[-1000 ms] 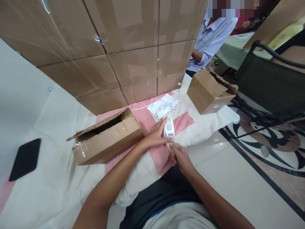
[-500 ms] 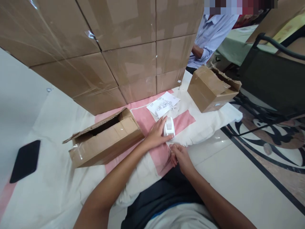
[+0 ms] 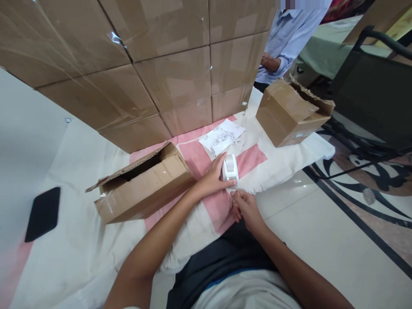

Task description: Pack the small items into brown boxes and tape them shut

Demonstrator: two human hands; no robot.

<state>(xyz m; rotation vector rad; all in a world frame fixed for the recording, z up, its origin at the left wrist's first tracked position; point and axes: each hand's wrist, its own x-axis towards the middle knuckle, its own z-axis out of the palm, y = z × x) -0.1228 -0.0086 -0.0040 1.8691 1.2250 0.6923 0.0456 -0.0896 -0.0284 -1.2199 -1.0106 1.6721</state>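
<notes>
My left hand (image 3: 215, 178) is closed around the side of a small white tape dispenser (image 3: 229, 168), its thumb along the near end. The dispenser rests on the pink and cream cloth (image 3: 219, 210), with a pale tape roll showing in it. Just in front of its near end, my right hand (image 3: 243, 204) is pinched, thumb against forefinger, the other fingers curled. Whatever lies between those fingertips is too small to make out. Beyond the dispenser are white paper sheets (image 3: 219, 139) with line drawings and several small paper cut-outs.
Taped cardboard boxes (image 3: 180, 81) form a wall behind the cloth. One opened carton (image 3: 148, 184) lies to the left, another (image 3: 289, 116) at the far right. A black phone-like slab (image 3: 43, 214) lies far left. Beyond are a person's sleeve (image 3: 289, 47) and a dark chair (image 3: 370, 86).
The view has shifted slightly. My left hand keeps its hold on the dispenser, and my right hand stays pinched close to its near end. Little else differs.
</notes>
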